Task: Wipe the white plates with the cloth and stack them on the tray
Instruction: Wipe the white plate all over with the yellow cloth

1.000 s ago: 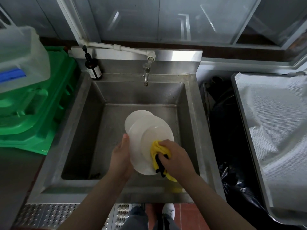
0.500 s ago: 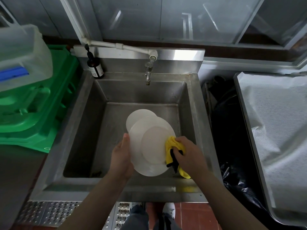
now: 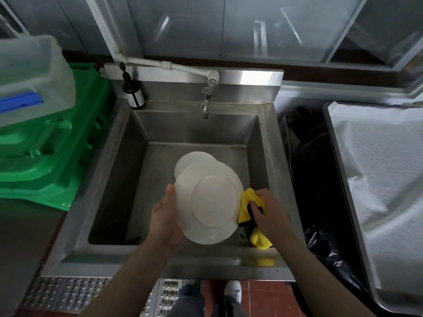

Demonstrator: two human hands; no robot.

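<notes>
In the head view, the person stands in front of a steel sink (image 3: 109, 170) and holds a white plate (image 3: 209, 202) above the basin, near its front edge. The plate is tilted, with its face turned to the camera. The left hand (image 3: 166, 219) grips the plate at its left rim: the thumb lies along the rim on the front, and the other fingers are hidden behind the plate. The right hand (image 3: 271, 216) is closed around a yellow cloth (image 3: 248, 211) with a dark trim and presses it against the right rim of the plate. A loose end of the cloth hangs down below this hand, toward the front right corner of the basin.

Behind the held plate, 1 second plate (image 3: 191, 160) shows partly; it is farther into the basin, and whether it rests on the bottom I cannot tell.

A tap (image 3: 206, 104) hangs over the back edge of the sink, and a dark pump bottle (image 3: 132, 92) stands at the back left corner. Left of the sink are green crates (image 3: 52, 152) with a clear plastic box (image 3: 32, 81) on top. Right of the sink, past a black bag (image 3: 313, 179), stands a metal tray (image 3: 338, 170) lined with white cloth.
</notes>
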